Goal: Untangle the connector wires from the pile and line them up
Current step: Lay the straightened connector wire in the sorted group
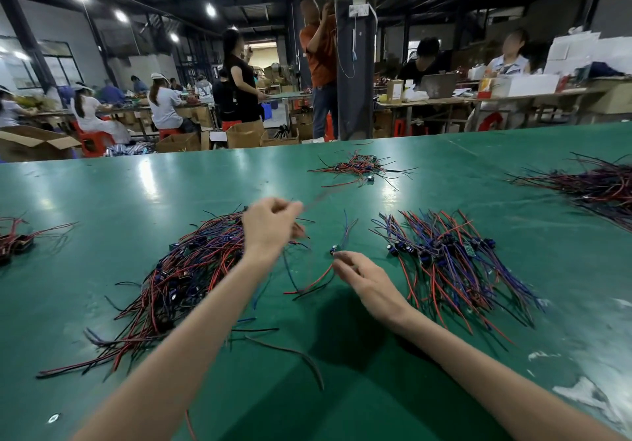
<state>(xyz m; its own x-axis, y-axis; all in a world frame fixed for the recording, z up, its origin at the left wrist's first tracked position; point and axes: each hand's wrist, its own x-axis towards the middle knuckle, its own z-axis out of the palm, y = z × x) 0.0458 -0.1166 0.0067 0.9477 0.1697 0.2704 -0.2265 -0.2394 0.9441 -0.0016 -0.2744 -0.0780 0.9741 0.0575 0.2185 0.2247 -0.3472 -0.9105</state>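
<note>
Wires in red, black and blue, fitted with small dark components, are heaped as a tangled pile (178, 276) on the left of the glossy green worktable (102, 194). The left hand (270, 228) is raised over that pile with its fingers curled. A thin wire (318, 197), blurred in the frame, is pinched at the fingertips and drawn up and away, presumably so that it slides free of its neighbours. The right hand (366, 280) is held low at the centre, fingers loosely bent, with the fingertips (340, 257) beside a single separated connector wire (337, 247); whether that wire is gripped cannot be told. To the right, a fanned bundle of wires (451, 262) is laid roughly parallel. It is judged to be the lined-up lot, kept well apart from the tangle so that sorted and unsorted are not mixed.
</note>
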